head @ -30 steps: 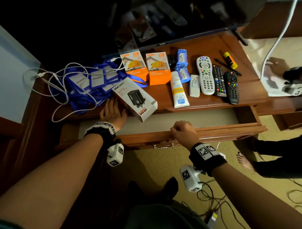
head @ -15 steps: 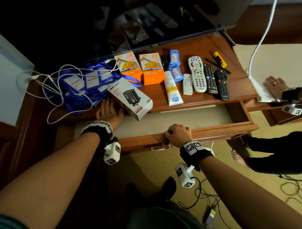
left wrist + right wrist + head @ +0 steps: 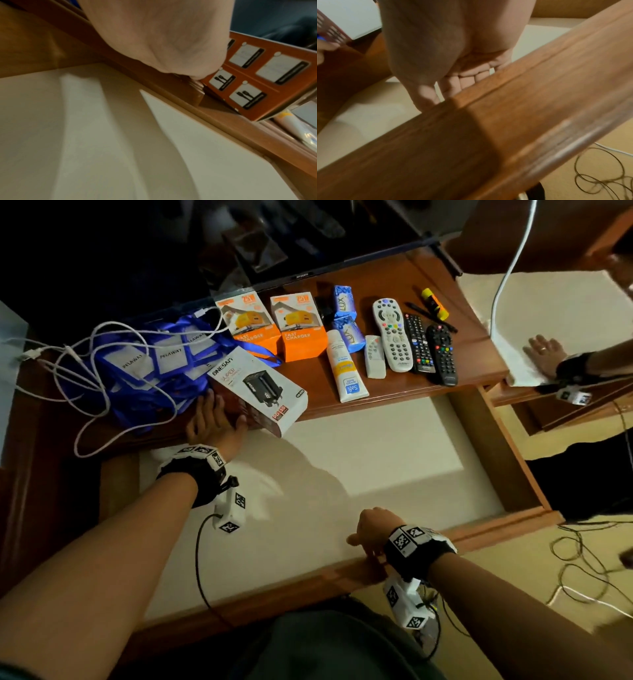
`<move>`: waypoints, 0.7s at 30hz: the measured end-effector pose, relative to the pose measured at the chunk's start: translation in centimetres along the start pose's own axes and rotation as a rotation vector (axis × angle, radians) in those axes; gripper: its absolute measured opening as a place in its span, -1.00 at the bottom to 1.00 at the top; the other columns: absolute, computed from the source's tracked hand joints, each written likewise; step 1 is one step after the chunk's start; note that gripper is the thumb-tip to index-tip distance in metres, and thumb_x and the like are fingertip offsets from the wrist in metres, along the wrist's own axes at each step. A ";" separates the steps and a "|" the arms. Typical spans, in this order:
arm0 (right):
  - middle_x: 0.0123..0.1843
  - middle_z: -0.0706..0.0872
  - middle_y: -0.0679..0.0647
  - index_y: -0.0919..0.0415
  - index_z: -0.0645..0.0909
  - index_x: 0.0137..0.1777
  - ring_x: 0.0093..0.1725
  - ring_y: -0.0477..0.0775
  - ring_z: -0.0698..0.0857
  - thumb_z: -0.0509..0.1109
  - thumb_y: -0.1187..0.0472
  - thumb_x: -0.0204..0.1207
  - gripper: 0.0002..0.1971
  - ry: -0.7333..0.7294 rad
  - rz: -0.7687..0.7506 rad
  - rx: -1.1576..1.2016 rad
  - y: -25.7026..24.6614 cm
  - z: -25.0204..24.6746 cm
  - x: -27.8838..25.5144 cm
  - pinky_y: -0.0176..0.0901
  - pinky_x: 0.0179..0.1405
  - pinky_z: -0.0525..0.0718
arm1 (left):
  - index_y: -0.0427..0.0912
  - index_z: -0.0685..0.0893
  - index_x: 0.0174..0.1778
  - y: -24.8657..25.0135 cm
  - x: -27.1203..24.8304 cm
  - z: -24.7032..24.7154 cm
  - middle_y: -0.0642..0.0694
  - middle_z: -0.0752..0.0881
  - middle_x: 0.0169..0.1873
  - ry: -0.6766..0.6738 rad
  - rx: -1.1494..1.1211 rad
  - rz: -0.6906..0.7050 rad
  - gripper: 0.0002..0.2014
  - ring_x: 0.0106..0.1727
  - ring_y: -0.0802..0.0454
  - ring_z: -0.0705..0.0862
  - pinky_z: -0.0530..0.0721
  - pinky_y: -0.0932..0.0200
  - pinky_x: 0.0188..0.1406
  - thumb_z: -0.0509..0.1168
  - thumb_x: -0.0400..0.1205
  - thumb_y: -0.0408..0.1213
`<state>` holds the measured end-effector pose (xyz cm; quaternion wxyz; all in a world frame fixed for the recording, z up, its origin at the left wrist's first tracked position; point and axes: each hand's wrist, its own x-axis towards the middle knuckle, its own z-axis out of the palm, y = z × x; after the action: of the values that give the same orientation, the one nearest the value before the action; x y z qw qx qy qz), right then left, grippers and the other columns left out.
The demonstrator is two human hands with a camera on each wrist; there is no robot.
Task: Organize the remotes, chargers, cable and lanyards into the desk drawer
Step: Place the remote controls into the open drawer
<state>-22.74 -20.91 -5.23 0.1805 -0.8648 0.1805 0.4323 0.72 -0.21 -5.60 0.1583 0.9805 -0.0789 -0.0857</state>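
Observation:
The desk drawer (image 3: 376,446) stands wide open with a bare cream bottom. My right hand (image 3: 370,539) grips its wooden front (image 3: 505,121), fingers (image 3: 467,79) curled over the top edge. My left hand (image 3: 212,422) rests on the desk edge, thumb against the ONESAN charger box (image 3: 258,390), whose underside (image 3: 257,81) overhangs the drawer. Two orange charger boxes (image 3: 251,325) stand behind it. Blue lanyards (image 3: 161,361) lie at the left under a tangled white cable (image 3: 70,350). A white remote (image 3: 392,335), two black remotes (image 3: 419,344) and a small white one (image 3: 373,356) lie at the right.
A cream tube (image 3: 346,368), blue soap bars (image 3: 344,302), a yellow marker (image 3: 434,302) and a pen share the desk. A TV screen (image 3: 274,244) stands behind. Another person's hand (image 3: 544,354) rests on a white cloth at the right. Loose wires (image 3: 582,559) lie on the carpet.
The drawer has slid far out toward me, pulled by my right hand on its front. My left hand has stayed on the desk edge beside the ONESAN box.

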 end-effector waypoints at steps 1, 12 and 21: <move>-0.27 0.79 0.12 0.25 0.73 -0.35 -0.18 0.13 0.77 0.39 -0.07 0.49 -0.61 -0.022 0.012 0.000 0.2 0.6 -0.2 -0.09 -0.09 0.74 | -0.17 0.02 0.66 0.0 0.0 0.1 -0.05 -0.06 0.68 0.008 -0.005 0.001 -0.35 0.68 0.01 -0.13 -0.08 -0.04 0.58 0.00 0.71 0.05; -0.44 0.72 0.09 0.23 0.65 -0.21 -0.51 0.04 0.67 0.28 0.07 0.59 -0.74 0.061 0.003 0.378 2.7 -2.5 -1.7 -0.16 -0.25 0.69 | -0.16 0.36 0.54 -0.7 -1.4 -2.4 -0.10 0.17 0.63 0.044 -0.329 0.029 -0.44 0.64 -0.09 0.14 0.11 -0.16 0.57 0.30 0.60 -0.23; -0.39 0.77 0.10 0.20 0.68 -0.29 -0.48 0.00 0.65 0.34 0.14 0.57 -0.76 0.478 -0.207 0.590 8.8 -14.7 -1.7 -0.24 -0.37 0.56 | -0.19 0.64 0.06 11.1 -7.1 -6.6 -0.12 0.50 0.17 0.413 -0.578 0.247 -0.83 0.10 0.04 0.54 0.59 0.15 0.08 0.30 0.56 -0.36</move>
<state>-17.79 -35.17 3.07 0.4169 -0.8657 0.2459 0.1277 -6.32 -7.38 5.20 0.4502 0.8751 -0.1355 0.1151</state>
